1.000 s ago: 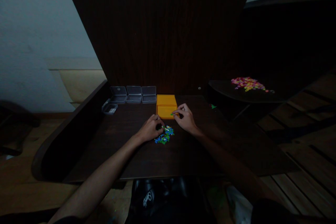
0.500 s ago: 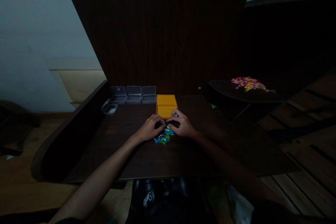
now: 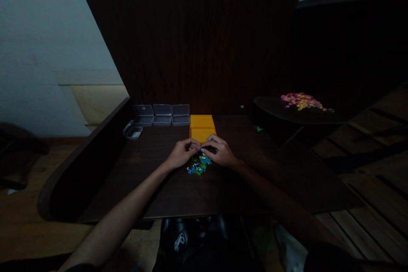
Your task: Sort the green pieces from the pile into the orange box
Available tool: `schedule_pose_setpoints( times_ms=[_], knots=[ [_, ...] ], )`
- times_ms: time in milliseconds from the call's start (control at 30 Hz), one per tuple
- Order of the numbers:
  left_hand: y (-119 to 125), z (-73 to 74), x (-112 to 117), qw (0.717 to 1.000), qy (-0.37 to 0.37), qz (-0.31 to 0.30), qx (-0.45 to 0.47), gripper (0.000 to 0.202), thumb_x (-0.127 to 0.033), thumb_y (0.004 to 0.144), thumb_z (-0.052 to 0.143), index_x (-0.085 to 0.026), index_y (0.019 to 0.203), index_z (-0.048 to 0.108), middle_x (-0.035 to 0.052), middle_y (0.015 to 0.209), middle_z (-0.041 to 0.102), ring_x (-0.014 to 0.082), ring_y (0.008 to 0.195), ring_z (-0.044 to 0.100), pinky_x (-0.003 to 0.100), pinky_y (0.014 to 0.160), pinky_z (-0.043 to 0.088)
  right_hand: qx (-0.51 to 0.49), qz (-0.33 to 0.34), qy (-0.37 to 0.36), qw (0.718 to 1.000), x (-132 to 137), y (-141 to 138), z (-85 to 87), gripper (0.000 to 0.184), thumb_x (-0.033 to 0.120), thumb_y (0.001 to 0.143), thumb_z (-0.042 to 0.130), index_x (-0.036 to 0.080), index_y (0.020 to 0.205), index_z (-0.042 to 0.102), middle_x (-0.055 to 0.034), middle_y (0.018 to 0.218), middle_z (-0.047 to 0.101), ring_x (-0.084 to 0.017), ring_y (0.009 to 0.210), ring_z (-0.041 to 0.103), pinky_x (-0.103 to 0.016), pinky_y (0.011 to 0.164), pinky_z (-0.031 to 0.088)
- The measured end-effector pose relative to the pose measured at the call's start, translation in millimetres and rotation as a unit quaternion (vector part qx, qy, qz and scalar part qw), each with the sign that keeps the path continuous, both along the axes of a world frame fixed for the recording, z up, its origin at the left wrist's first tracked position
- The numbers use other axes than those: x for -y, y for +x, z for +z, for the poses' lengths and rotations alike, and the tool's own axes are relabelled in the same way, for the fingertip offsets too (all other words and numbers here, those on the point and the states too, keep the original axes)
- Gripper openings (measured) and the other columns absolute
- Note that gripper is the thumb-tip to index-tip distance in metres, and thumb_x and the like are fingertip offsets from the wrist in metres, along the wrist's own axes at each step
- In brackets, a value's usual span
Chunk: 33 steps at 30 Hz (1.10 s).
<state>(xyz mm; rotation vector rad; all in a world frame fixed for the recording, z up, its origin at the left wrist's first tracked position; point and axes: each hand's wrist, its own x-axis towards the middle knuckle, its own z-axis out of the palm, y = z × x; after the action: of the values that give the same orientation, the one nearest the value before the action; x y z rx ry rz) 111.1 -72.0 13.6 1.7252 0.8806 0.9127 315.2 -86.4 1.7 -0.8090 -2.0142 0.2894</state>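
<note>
A small heap of blue and green pieces [image 3: 199, 165] lies on the dark wooden table [image 3: 178, 191]. My left hand [image 3: 181, 153] and my right hand [image 3: 219, 151] meet just above the heap, fingertips pinched together on a tiny piece that is too small to name. Right behind my hands stands an open orange box [image 3: 202, 127].
Three clear plastic cases [image 3: 162, 114] stand open in a row at the table's back left, a smaller one [image 3: 134, 131] in front of them. A pile of pink and yellow pieces [image 3: 301, 101] lies on a dark side table at right. A green piece [image 3: 259, 128] sits near it.
My right hand came back from the orange box to the heap and now pinches against my left fingertips. My left hand lifted slightly off the heap.
</note>
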Motion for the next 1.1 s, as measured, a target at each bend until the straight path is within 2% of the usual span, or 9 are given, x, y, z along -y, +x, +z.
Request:
schedule_pose_setpoints(
  times_ms=[133, 300, 567, 667, 767, 867, 967, 1100],
  knots=[
    [0.9, -2.5, -0.6, 1.0, -0.018, 0.001, 0.022, 0.041, -0.05, 0.075, 0.071, -0.014, 0.092, 0.067, 0.0071, 0.086, 0.068, 0.0203, 0.082, 0.063, 0.032, 0.077, 0.051, -0.01, -0.008, -0.005, 1.0, 0.3, -1.0, 0.1, 0.012, 0.028, 0.093, 0.062, 0.021, 0.091, 0.072, -0.0055, 0.085, 0.06, -0.02, 0.077, 0.06, -0.031, 0.069, 0.053],
    [0.5, -1.8, -1.2, 0.999, -0.013, 0.005, 0.037, 0.04, -0.049, 0.075, 0.072, -0.013, 0.093, 0.067, 0.0078, 0.087, 0.069, 0.0204, 0.083, 0.064, 0.033, 0.08, 0.051, -0.032, -0.019, 0.005, 0.999, -0.6, -2.3, 2.2, 0.017, 0.03, 0.094, 0.059, 0.019, 0.088, 0.071, -0.0053, 0.081, 0.059, -0.019, 0.074, 0.059, -0.03, 0.067, 0.051],
    [0.8, -5.9, -5.6, 0.999, -0.007, 0.026, 0.038, 0.035, -0.045, 0.077, 0.071, -0.013, 0.093, 0.065, 0.0087, 0.09, 0.069, 0.0205, 0.087, 0.064, 0.034, 0.082, 0.05, -0.058, -0.145, -0.034, 0.987, -21.3, 15.5, 2.8, 0.018, 0.026, 0.088, 0.06, 0.017, 0.075, 0.069, -0.0024, 0.072, 0.056, -0.015, 0.059, 0.05, -0.025, 0.054, 0.042],
    [-1.0, -7.7, -7.7, 0.998, 0.028, 0.057, 0.023, 0.03, -0.04, 0.08, 0.068, -0.014, 0.095, 0.065, 0.0081, 0.09, 0.069, 0.0201, 0.086, 0.064, 0.032, 0.08, 0.05, -0.045, -0.152, -0.046, 0.986, -23.8, 20.4, 2.6, 0.016, 0.024, 0.086, 0.06, 0.017, 0.075, 0.069, -0.0017, 0.071, 0.057, -0.014, 0.057, 0.048, -0.024, 0.052, 0.039],
    [-3.7, -6.6, -9.9, 0.991, 0.09, 0.096, -0.004, 0.024, -0.034, 0.082, 0.065, -0.015, 0.097, 0.066, 0.0069, 0.09, 0.069, 0.0198, 0.084, 0.064, 0.032, 0.079, 0.05, -0.012, -0.108, -0.056, 0.993, -20.9, 19.7, 1.6, 0.016, 0.022, 0.087, 0.058, 0.017, 0.08, 0.071, -0.0025, 0.073, 0.06, -0.014, 0.059, 0.052, -0.023, 0.053, 0.041],
    [-5.5, -3.7, -13.0, 0.976, 0.169, 0.12, -0.061, 0.018, -0.027, 0.087, 0.061, -0.017, 0.099, 0.069, 0.0064, 0.093, 0.069, 0.0203, 0.087, 0.063, 0.033, 0.081, 0.049, 0.076, -0.067, -0.055, 0.993, -16.9, 16.9, -0.2, 0.015, 0.019, 0.086, 0.059, 0.018, 0.087, 0.074, -0.0011, 0.069, 0.063, -0.014, 0.058, 0.055, -0.023, 0.057, 0.043],
    [-5.0, -3.4, -18.9, 0.96, 0.231, 0.122, -0.099, 0.017, -0.022, 0.091, 0.056, -0.019, 0.1, 0.071, 0.0059, 0.094, 0.07, 0.021, 0.092, 0.061, 0.034, 0.085, 0.047, 0.173, -0.072, -0.051, 0.981, -14.8, 16.1, -0.8, 0.018, 0.017, 0.083, 0.063, 0.022, 0.095, 0.076, -0.0003, 0.072, 0.068, -0.016, 0.06, 0.059, -0.023, 0.061, 0.045],
    [-1.4, -8.1, -29.1, 0.952, 0.263, 0.121, -0.103, 0.017, -0.022, 0.093, 0.055, -0.019, 0.1, 0.071, 0.0061, 0.096, 0.071, 0.0213, 0.09, 0.06, 0.033, 0.082, 0.046, 0.216, -0.075, -0.054, 0.972, -15.1, 18.1, -0.9, 0.022, 0.018, 0.085, 0.065, 0.025, 0.102, 0.076, -0.0012, 0.082, 0.073, -0.017, 0.063, 0.064, -0.023, 0.061, 0.046]
  ],
)
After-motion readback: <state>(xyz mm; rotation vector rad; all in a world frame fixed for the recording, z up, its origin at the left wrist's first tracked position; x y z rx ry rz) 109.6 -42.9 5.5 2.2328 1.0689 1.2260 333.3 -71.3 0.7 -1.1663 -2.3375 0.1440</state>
